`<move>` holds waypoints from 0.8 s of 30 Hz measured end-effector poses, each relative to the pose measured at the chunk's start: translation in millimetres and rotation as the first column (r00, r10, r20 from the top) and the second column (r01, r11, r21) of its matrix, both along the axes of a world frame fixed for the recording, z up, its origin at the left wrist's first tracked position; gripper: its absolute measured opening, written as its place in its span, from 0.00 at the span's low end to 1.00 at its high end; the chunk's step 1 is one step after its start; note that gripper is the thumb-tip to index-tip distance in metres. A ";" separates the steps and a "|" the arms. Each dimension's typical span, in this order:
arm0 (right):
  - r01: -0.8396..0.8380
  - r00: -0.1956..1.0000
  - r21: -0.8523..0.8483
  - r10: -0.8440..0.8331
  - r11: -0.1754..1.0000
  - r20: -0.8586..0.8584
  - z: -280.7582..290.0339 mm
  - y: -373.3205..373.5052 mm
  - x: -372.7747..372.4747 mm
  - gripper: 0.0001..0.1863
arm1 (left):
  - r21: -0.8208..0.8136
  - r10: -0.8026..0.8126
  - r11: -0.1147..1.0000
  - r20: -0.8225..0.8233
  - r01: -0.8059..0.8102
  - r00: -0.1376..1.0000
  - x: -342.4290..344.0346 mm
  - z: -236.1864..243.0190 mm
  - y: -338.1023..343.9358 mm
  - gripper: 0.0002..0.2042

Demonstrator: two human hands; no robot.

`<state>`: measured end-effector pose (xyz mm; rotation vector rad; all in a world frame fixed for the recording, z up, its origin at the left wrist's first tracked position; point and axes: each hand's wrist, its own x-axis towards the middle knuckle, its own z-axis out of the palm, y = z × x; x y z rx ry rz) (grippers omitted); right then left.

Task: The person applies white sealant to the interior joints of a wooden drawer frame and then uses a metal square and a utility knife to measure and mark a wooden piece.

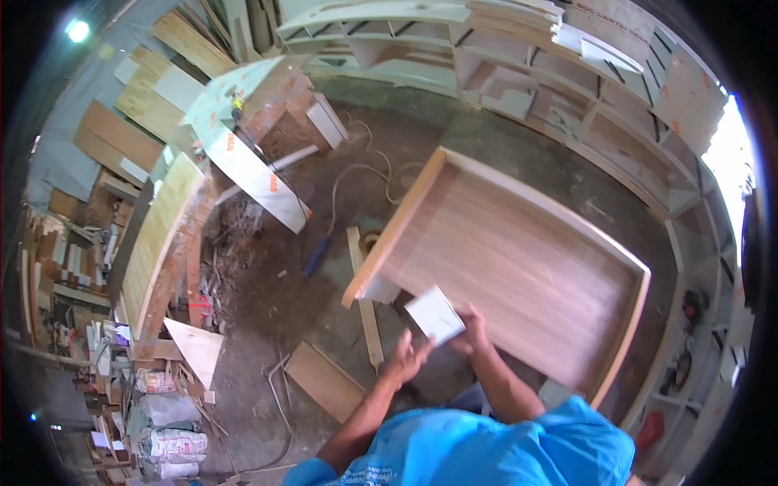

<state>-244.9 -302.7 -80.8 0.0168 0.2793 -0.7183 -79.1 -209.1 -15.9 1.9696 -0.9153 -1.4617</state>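
A small white square wooden piece [433,312] is held over the front left end of a wooden tray-like panel with raised sides [640,324]. My right hand [470,332] grips the piece at its right side, its fingers partly hidden behind it. Just below and left of the piece, my left hand [409,356] has its fingers apart, with fingertips near or touching the piece's lower edge; I cannot tell whether they make contact.
A slatted board [365,340], loose panel [324,377], blue-handled tool [316,257] and hose [365,166] lie on the floor. A cluttered workbench [162,251] and sacks [174,441] stand left; white cabinet frames [502,81] curve behind and right. Board stacks [117,142] fill the upper left.
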 end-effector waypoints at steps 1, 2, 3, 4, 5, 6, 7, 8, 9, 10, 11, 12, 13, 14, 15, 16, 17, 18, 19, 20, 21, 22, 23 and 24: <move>-0.010 0.963 -0.138 -0.027 0.990 -0.268 23.6 -0.4 30.1 0.30 | -0.148 0.023 0.989 -0.037 -0.028 0.999 15.3 12.9 0.2 0.32; -0.035 0.936 -0.059 0.012 0.998 -0.352 46.1 3.1 53.1 0.28 | -0.409 0.064 0.906 -0.125 -0.110 0.990 29.9 25.2 -0.4 0.31; -0.093 0.943 -0.137 0.043 0.986 -0.329 64.2 -2.2 75.3 0.26 | -0.404 0.086 0.906 -0.116 -0.126 0.990 49.2 36.8 1.2 0.29; -0.142 0.982 -0.296 0.098 0.945 -0.161 80.5 -3.0 96.4 0.24 | -0.440 0.115 0.884 -0.120 -0.157 0.986 71.6 49.1 5.1 0.28; -0.097 0.948 -0.287 0.001 0.953 -0.319 95.2 -3.6 122.0 0.23 | -0.462 0.106 0.876 -0.104 -0.143 0.989 93.1 62.4 10.8 0.25; -0.056 0.906 -0.303 -0.079 0.951 -0.415 108.3 -0.6 147.5 0.21 | -0.491 0.101 0.860 -0.106 -0.141 0.989 114.6 75.6 18.3 0.24; -0.061 0.915 -0.334 -0.082 0.941 -0.396 120.6 5.7 169.4 0.21 | -0.576 0.163 0.785 -0.167 -0.230 0.972 130.0 87.3 24.7 0.19; -0.062 0.882 -0.411 -0.143 0.909 -0.450 131.8 10.4 188.6 0.19 | -0.578 0.177 0.784 -0.140 -0.226 0.974 149.5 98.5 31.0 0.19; -0.083 0.806 -0.430 -0.193 0.899 -0.559 141.6 16.6 206.2 0.17 | -0.604 0.171 0.779 -0.052 -0.167 0.984 169.6 108.0 37.0 0.17; -0.082 0.840 -0.494 -0.207 0.866 -0.502 149.7 25.6 220.6 0.17 | -0.608 0.162 0.786 0.027 -0.113 0.986 186.7 115.7 42.0 0.16; -0.137 0.730 -0.595 -0.326 0.792 -0.601 156.3 35.5 231.5 0.18 | -0.678 0.195 0.726 0.042 -0.115 0.980 199.1 121.2 45.2 0.14; -0.187 0.645 -0.727 -0.476 0.661 -0.598 161.1 43.6 242.1 0.19 | -0.698 0.195 0.708 0.046 -0.108 0.980 212.0 125.5 49.7 0.14; -0.180 0.669 -0.702 -0.437 0.689 -0.601 164.2 50.3 252.5 0.25 | -0.664 0.191 0.743 0.087 -0.086 0.978 224.3 128.6 53.2 0.15; -0.189 0.627 -0.673 -0.440 0.715 -0.643 165.0 57.2 264.0 0.25 | -0.656 0.184 0.751 0.108 -0.069 0.977 233.4 129.2 53.1 0.16; -0.201 0.617 -0.738 -0.502 0.644 -0.606 164.0 63.0 276.4 0.30 | -0.654 0.173 0.756 0.179 -0.015 0.969 239.2 127.7 51.9 0.13; -0.230 0.594 -0.781 -0.552 0.580 -0.585 163.4 66.4 285.9 0.35 | -0.659 0.151 0.752 0.172 0.000 0.973 245.2 126.1 49.5 0.13; -0.312 0.537 -0.726 -0.517 0.612 -0.667 161.6 67.0 293.2 0.45 | -0.637 0.141 0.769 0.256 0.057 0.956 250.4 123.2 46.4 0.13; -0.273 0.554 -0.778 -0.569 0.565 -0.608 159.3 66.1 296.7 0.45 | -0.588 0.127 0.803 0.337 0.103 0.933 255.4 120.0 43.0 0.13; -0.363 0.552 -0.734 -0.502 0.575 -0.666 155.9 64.0 299.9 0.46 | -0.588 0.084 0.802 0.292 0.110 0.953 259.8 116.2 38.8 0.14; -0.441 0.551 -0.700 -0.445 0.562 -0.705 150.9 60.1 302.5 0.47 | -0.600 0.063 0.788 0.301 0.137 0.952 265.4 111.8 33.8 0.14; -0.455 0.518 -0.669 -0.437 0.588 -0.735 144.2 56.8 304.3 0.46 | -0.565 -0.010 0.804 0.299 0.186 0.954 271.8 107.4 29.4 0.14; -0.450 0.490 -0.626 -0.410 0.637 -0.769 135.0 49.5 307.5 0.46 | -0.520 -0.086 0.822 0.289 0.232 0.953 279.7 101.7 24.8 0.15; -0.462 0.502 -0.586 -0.348 0.666 -0.792 123.4 39.9 309.6 0.45 | -0.469 -0.182 0.846 0.191 0.252 0.965 291.9 94.9 18.6 0.18; -0.475 0.519 -0.559 -0.297 0.679 -0.802 108.9 31.0 313.6 0.43 | -0.482 -0.197 0.832 0.206 0.275 0.958 306.2 87.7 14.0 0.18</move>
